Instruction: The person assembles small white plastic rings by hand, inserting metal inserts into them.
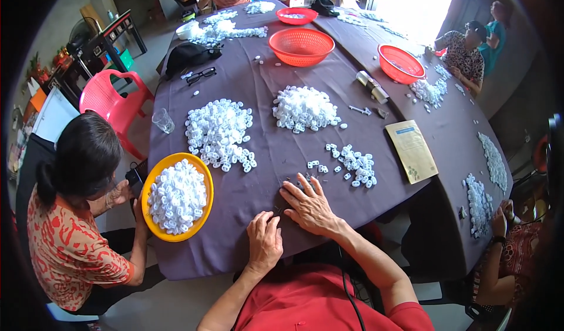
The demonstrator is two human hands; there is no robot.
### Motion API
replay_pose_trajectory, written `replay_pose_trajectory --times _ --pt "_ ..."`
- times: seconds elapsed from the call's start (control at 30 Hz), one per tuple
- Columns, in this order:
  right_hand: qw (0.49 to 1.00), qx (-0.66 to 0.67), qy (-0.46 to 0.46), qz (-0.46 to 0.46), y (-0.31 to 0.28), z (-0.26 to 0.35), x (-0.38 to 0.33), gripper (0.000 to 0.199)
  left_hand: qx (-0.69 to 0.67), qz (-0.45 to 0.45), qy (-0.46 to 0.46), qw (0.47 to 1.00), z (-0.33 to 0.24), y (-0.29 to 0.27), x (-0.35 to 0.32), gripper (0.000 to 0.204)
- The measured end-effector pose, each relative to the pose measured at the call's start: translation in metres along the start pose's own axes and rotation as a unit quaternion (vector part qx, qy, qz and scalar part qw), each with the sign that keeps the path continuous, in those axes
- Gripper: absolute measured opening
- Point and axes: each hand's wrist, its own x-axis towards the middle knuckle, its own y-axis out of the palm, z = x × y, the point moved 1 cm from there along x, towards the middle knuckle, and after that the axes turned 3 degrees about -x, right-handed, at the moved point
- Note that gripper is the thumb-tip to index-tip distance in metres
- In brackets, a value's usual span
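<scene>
My right hand [309, 206] lies on the dark tablecloth with its fingers spread, touching a scatter of small dark pins [298, 181]. Close by on its left, my left hand [264, 243] rests near the table's front edge with fingers curled together; what they hold, if anything, is hidden. A few more dark bits lie between the two hands. Beyond my right hand is a small loose group of white oval plastic pieces with holes [356, 165]. Larger heaps of the same pieces stand farther off, one in the middle [305, 107] and one to the left [217, 132].
An orange-yellow tray [205, 213] heaped with white pieces stands at the left, beside a seated co-worker [82, 207]. A glass [163, 121], a brown envelope [411, 151], a roll [372, 87], eyeglasses [201, 76] and red baskets [301, 47] are around the table. Other people sit at the right.
</scene>
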Motion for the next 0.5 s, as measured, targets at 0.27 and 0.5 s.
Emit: replay_pose_trajectory --times 0.27,0.5 --pt "0.999 -0.006 -0.027 0.029 -0.004 -0.006 0.0 0.056 -0.005 -0.004 -0.001 1.0 0.001 0.001 0.005 0.033" --pt "0.998 -0.03 0.033 0.042 -0.013 -0.019 -0.007 0.062 -0.012 -0.001 -0.009 1.0 0.0 -0.002 0.003 0.033"
